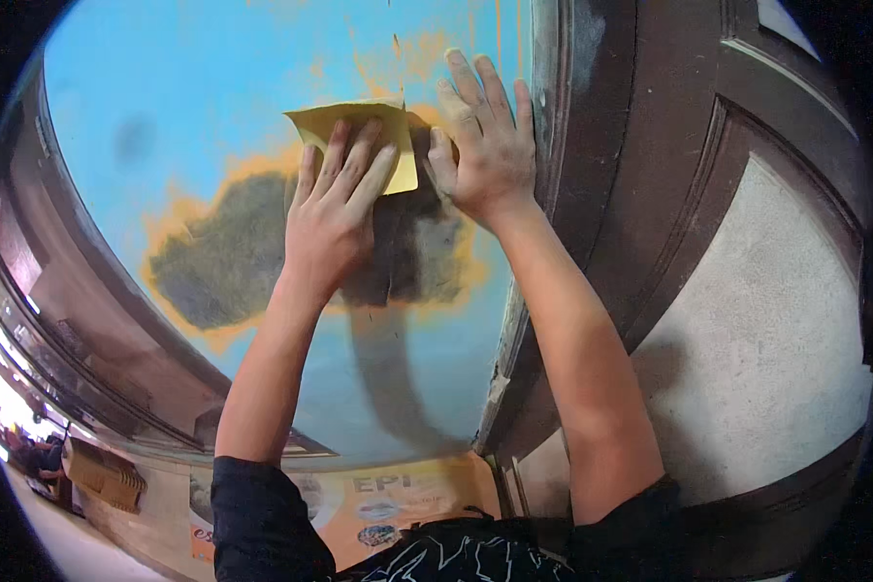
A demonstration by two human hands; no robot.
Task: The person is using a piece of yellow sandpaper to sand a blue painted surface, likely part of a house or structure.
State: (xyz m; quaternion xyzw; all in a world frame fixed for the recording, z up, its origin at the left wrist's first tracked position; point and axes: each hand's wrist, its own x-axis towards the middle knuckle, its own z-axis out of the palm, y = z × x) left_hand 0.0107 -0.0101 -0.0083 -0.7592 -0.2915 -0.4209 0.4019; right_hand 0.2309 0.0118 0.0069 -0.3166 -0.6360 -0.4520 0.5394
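Yellow sheet (pixel 402 153), likely light, pliable and best pressed mid-face, lies beneath a flattened left hand (pixel 338 206), right hand (pixel 493 155) splayed.

From my remote seat, I see moderate, fairly even light on the blue surface (pixel 213 87) and a blown-out white glare (pixel 0 393) at lower left; soft shadows lie to the right of the left forearm (pixel 274 364) and, on the pale panel (pixel 776 310), of the right forearm (pixel 587 359), indicating light from the left. I find both forearms acceptably sharp, whereas a dark spot (pixel 134 141) at upper left is hazy. Fisheye distortion bows the brown woodwork (pixel 97 339) near the black rim.
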